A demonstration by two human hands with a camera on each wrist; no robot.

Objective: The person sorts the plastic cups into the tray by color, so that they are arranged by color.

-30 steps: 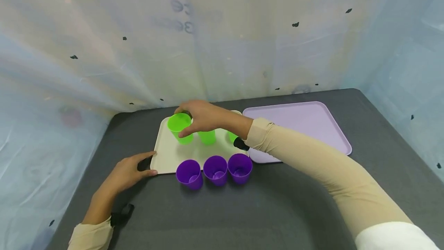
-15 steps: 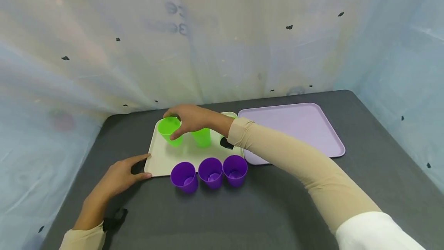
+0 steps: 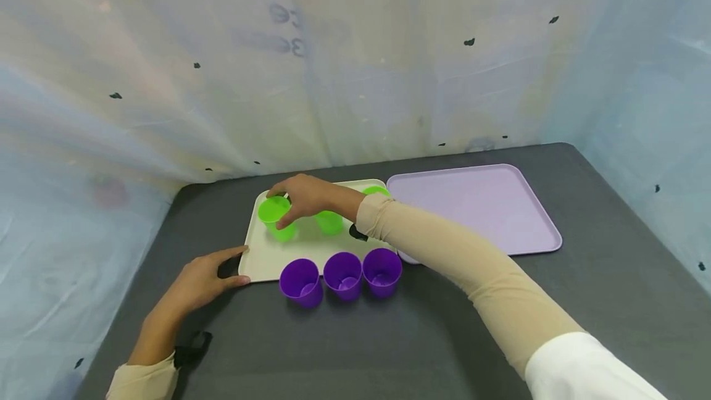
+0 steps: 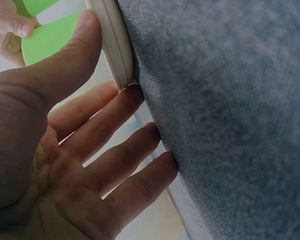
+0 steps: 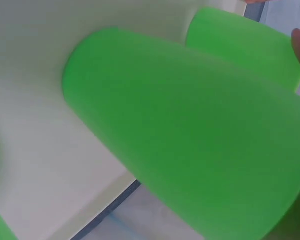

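Note:
Near the left end of a cream tray [image 3: 311, 254], my right hand [image 3: 308, 195] grips an upright green cup [image 3: 273, 213] between thumb and fingers, its base down at the tray. A second green cup [image 3: 330, 223] stands beside it, partly behind the hand; it fills the right wrist view's foreground. Only the rim of a third green cup [image 3: 376, 190] shows past the sleeve. My left hand [image 3: 201, 279] spans the tray's near left corner, thumb and forefinger touching its edges. In the left wrist view, the other fingers are extended and spread beside the tray rim [image 4: 115, 47].
Three purple cups, the left one [image 3: 301, 290], the middle one [image 3: 343, 284] and the right one [image 3: 382, 275], stand in a row along the tray's front edge. A lilac tray [image 3: 472, 202] lies to the right on the dark grey table [image 3: 355, 350]. Plastic sheeting [image 3: 355, 66] hangs behind.
My right hand has carried the green cup leftward and lowered it onto the tray, away from the second green cup. The left hand stays at the tray corner.

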